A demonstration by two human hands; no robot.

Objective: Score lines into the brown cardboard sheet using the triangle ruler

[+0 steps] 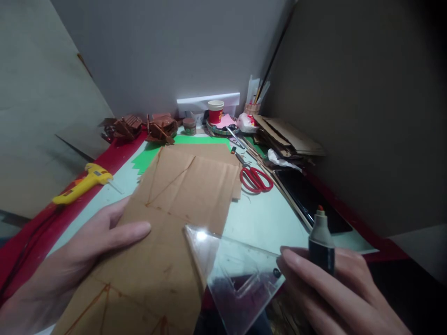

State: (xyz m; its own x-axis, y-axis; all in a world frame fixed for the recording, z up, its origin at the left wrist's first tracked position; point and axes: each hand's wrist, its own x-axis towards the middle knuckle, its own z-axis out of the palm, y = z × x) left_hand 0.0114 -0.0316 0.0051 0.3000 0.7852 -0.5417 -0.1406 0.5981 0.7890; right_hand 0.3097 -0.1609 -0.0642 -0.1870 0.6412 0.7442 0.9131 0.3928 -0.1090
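Observation:
My left hand (pixel 101 242) grips the left edge of a cardboard sheet (pixel 171 260), thumb on top and fingers hidden beneath. Orange-brown lines are drawn on the cardboard, some meeting in triangle shapes. My right hand (pixel 335 288) pinches the corner of a clear set square (pixel 240 265), whose left part lies over the cardboard's right side. Between fingers of that same hand stands a marker (pixel 321 242), uncapped, its orange tip pointing up.
At left lies a yellow glue gun (pixel 84 184). Red-handled scissors (pixel 256 179) rest beyond the cardboard. A dark phone or tablet (pixel 310 200) and stacked cardboard (pixel 289 135) are at right. Behind stand a red paper cup (pixel 215 113) and brown craft pieces (pixel 162 128).

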